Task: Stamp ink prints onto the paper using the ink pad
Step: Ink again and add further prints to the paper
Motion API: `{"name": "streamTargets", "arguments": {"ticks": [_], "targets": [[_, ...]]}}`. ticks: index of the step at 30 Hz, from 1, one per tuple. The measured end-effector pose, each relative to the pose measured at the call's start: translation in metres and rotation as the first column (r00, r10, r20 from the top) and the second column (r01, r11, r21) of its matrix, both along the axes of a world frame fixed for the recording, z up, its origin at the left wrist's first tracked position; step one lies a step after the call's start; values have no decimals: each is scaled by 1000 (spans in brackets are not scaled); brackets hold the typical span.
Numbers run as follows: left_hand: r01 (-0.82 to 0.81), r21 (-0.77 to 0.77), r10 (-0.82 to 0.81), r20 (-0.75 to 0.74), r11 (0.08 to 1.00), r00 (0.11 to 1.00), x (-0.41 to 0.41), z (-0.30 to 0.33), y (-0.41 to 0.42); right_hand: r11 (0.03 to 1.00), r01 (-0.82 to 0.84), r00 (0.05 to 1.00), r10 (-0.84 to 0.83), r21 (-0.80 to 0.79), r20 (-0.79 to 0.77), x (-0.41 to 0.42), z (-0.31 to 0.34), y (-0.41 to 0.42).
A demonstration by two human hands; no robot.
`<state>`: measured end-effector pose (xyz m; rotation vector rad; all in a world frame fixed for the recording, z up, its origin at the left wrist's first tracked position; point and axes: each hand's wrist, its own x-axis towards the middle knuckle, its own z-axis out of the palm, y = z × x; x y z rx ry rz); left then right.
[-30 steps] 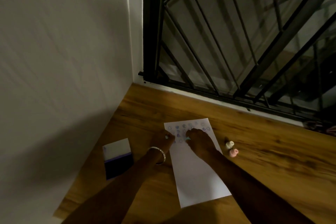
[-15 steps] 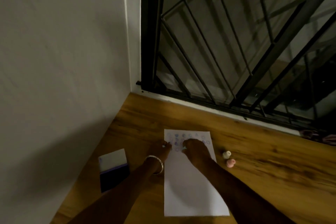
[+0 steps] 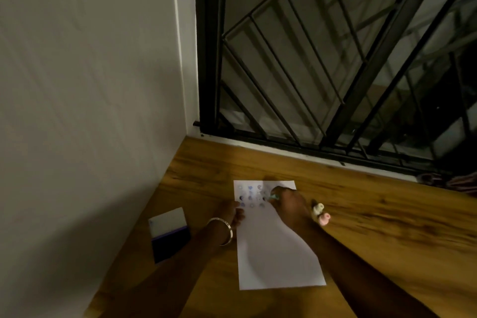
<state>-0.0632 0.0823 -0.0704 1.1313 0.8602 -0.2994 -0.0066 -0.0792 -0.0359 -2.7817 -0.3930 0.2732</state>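
A: While the right hand (image 3: 290, 208) pinches a small teal stamp (image 3: 274, 197) down onto the paper (image 3: 276, 248), where does the ink pad (image 3: 170, 235) lie from that grip?

B: Taking the paper as landmark: the pad sits off its left long edge, apart from it, lid open. The stamp is on the paper's far end, right of the printed rows (image 3: 251, 195). So a re-inking reach would run leftward across the sheet's short axis, over the prints.

A: Which hand is nearer the pad?

B: The left hand (image 3: 233, 214). Its fingers rest flat on the paper's left edge, gripping nothing; it appears to pin the sheet. It lies between pad and stamp.

A: Paper's long axis?

B: Runs away from the person; near half unprinted. Judgement: the next prints go nearward along it.

A: Other items?

B: Two spare stamps (image 3: 320, 212) just beside the paper's right edge, close to the right wrist. Risk noted: the crossing hand could smear wet prints.
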Motion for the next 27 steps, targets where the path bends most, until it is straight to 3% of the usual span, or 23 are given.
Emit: {"name": "streamTargets", "arguments": {"ticks": [7, 11, 18, 27], "targets": [[9, -99, -2, 72, 995, 997, -6, 8, -34, 983, -98, 991, 83, 156, 101, -45, -10, -2], [29, -154, -18, 72, 988, 997, -11, 3, -50, 971, -210, 969, 191, 116, 158, -64, -17, 0], [58, -201, -58, 9, 978, 998, -21, -8, -64, 985, -170, 964, 158, 37, 211, -81, -23, -12], [15, -319, -27, -33, 948, 999, -18, -11, -81, 993, -105, 977, 93, 52, 193, -83, -28, -27]]}}
